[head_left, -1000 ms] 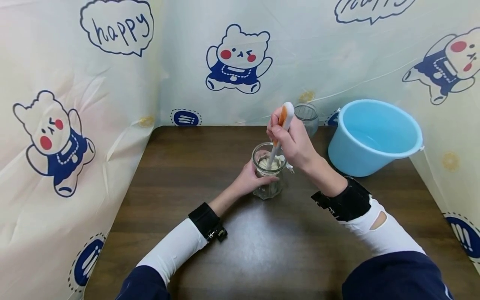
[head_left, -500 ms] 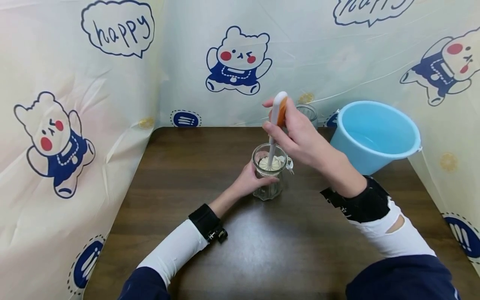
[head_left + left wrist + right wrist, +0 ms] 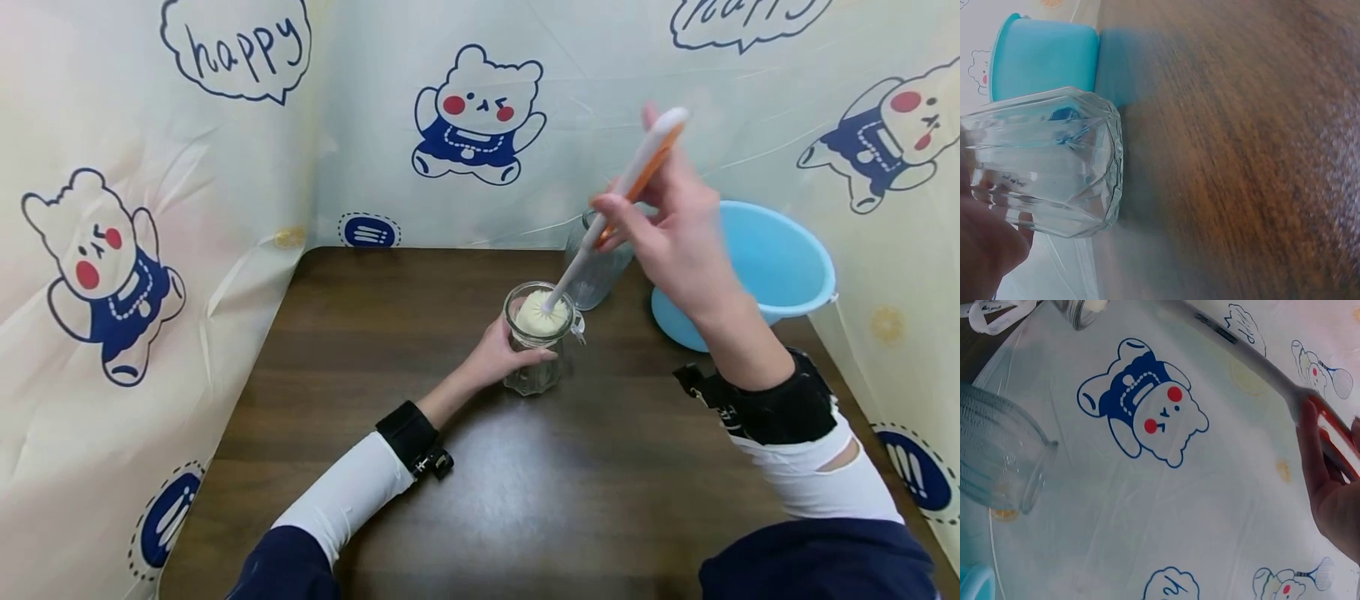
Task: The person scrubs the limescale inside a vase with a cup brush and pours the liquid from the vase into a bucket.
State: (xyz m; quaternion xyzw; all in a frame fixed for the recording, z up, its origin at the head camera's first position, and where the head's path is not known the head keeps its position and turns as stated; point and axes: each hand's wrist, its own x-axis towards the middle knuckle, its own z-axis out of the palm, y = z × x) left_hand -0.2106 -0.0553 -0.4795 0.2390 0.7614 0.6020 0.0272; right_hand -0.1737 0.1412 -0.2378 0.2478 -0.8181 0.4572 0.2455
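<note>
Head view: brush [image 3: 577, 264] slants at centre, pale head in the mouth of a glass jar [image 3: 532, 381]. Right hand [image 3: 678, 233], fingers grasping its white-and-orange handle. Left hand [image 3: 500, 353], fingers wrapped round the jar. Second jar [image 3: 598, 279] behind, blue bucket [image 3: 670, 320] right, both on table [image 3: 517, 500].

Navy sleeves [image 3: 821, 563], white undersleeves [image 3: 345, 497], 2 black wrist straps [image 3: 405, 432]

head: high, downward | left wrist: low, close | right wrist: facing cloth [image 3: 1122, 519] | shared: bucket [image 3: 780, 254]
</note>
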